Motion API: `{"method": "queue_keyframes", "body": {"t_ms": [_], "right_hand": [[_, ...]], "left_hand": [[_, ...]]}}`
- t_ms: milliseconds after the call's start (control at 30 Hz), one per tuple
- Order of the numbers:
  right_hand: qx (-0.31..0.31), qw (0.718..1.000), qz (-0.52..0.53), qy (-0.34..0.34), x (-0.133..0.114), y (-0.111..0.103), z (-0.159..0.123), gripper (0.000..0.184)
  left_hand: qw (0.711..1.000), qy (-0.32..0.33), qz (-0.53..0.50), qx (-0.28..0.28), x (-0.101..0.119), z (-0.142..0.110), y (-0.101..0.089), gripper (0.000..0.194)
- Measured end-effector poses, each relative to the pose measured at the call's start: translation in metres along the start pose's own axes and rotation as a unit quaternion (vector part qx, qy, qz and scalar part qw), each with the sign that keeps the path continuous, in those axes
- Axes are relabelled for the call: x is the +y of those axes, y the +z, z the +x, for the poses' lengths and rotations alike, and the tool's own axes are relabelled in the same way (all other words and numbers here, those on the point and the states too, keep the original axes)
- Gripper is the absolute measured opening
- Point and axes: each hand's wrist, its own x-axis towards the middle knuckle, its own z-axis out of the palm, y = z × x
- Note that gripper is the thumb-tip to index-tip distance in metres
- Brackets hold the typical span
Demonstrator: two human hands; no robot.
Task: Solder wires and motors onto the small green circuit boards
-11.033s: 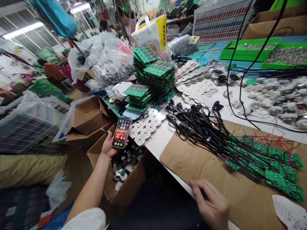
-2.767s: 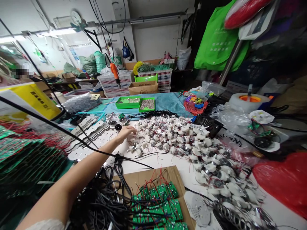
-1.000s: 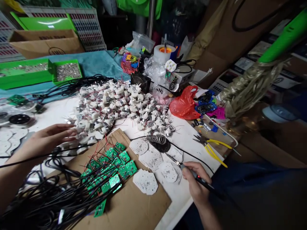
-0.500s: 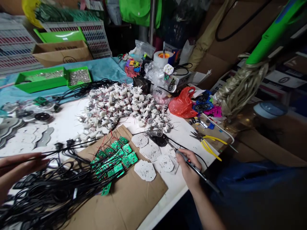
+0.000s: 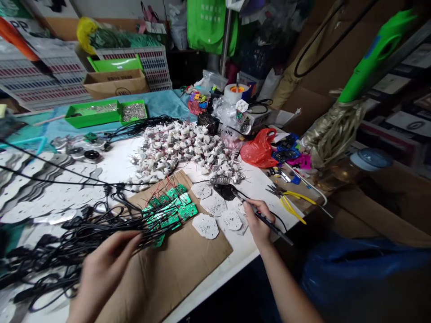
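Note:
My right hand (image 5: 258,220) is closed round a soldering iron (image 5: 273,228) with a small red light on its handle. Its tip points toward a dark stand with a coiled spring holder (image 5: 219,181). Below the stand lie white octagonal circuit boards (image 5: 205,225). My left hand (image 5: 104,269), slightly blurred, is over the cardboard sheet (image 5: 182,269), beside black power cables (image 5: 97,237). Its thumb and fingers are curved and apart, and I see nothing between them. Just beyond its fingertips, green circuit boards (image 5: 170,206) with red wires lie in rows, joined to the cables.
Small white motors (image 5: 182,148) are heaped mid-table. Yellow-handled cutters (image 5: 289,204) and a red plastic bag (image 5: 259,150) lie right. Green trays (image 5: 92,114) of small metal parts stand at the back. Loose black wires (image 5: 50,175) cross the left side above stacked panels (image 5: 37,179).
The phone held in my left hand earliest is gone from view. My right hand has since taken the soldering iron. My left hand moved from the motors, over the cables, to near the green boards.

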Motion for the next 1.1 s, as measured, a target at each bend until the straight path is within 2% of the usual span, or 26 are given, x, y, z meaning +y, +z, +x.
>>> {"method": "queue_keyframes", "body": {"t_ms": [100,167,200,267,367,500,600,933,1100], "right_hand": [[0.054,0.998,0.02,0.011,0.003,-0.002,-0.004,0.037],[0.091,0.995,0.038,0.018,0.004,-0.002,-0.005,0.04],[0.108,0.993,0.047,0.021,0.004,-0.002,-0.004,0.041],[0.134,0.989,0.061,0.026,0.003,-0.002,-0.003,0.041],[0.143,0.986,0.075,0.032,0.001,-0.002,-0.001,0.04],[0.129,0.987,0.088,0.041,-0.002,-0.003,0.0,0.04],[0.129,0.986,0.095,0.052,-0.003,-0.005,0.0,0.04],[0.134,0.983,0.111,0.063,-0.006,-0.007,-0.001,0.037],[0.134,0.982,0.118,0.061,-0.005,-0.007,-0.001,0.037]], "left_hand": [[0.973,0.193,-0.012,-0.125,0.074,0.031,0.064,0.021],[0.94,0.29,0.017,-0.182,0.115,0.052,0.111,0.03],[0.924,0.318,0.039,-0.21,0.131,0.061,0.132,0.032],[0.909,0.332,0.088,-0.236,0.152,0.075,0.167,0.032],[0.914,0.305,0.153,-0.22,0.164,0.085,0.197,0.028],[0.919,0.29,0.194,-0.182,0.161,0.085,0.21,0.032],[0.926,0.281,0.188,-0.167,0.157,0.08,0.215,0.037],[0.926,0.272,0.202,-0.164,0.163,0.076,0.225,0.046],[0.93,0.277,0.183,-0.157,0.163,0.077,0.226,0.04]]}}
